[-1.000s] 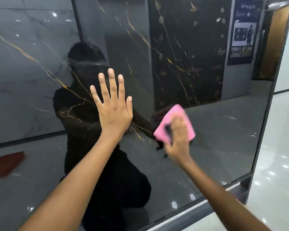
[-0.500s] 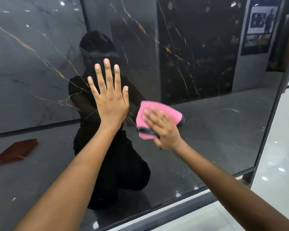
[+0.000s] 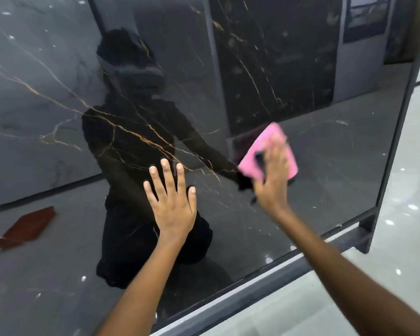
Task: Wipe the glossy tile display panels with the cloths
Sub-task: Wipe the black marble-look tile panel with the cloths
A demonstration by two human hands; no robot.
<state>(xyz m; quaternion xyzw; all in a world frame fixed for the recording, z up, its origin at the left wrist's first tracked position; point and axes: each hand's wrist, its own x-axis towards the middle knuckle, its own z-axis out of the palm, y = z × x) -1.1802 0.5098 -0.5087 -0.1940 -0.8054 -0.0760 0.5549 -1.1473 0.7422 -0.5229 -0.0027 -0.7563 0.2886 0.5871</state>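
Head view: right hand [image 3: 272, 187] pressed pink cloth [image 3: 268, 154] against glossy black marble panel [image 3: 325, 166], left hand [image 3: 171, 207] fingers spread flat.

My right hand [image 3: 272, 180] has swept the pink cloth [image 3: 268, 151] across the glossy panel [image 3: 325, 166], away from my left hand [image 3: 171, 200]. Half a second ago the cloth lay just beside the left thumb; it now sits well apart, up and right of it.
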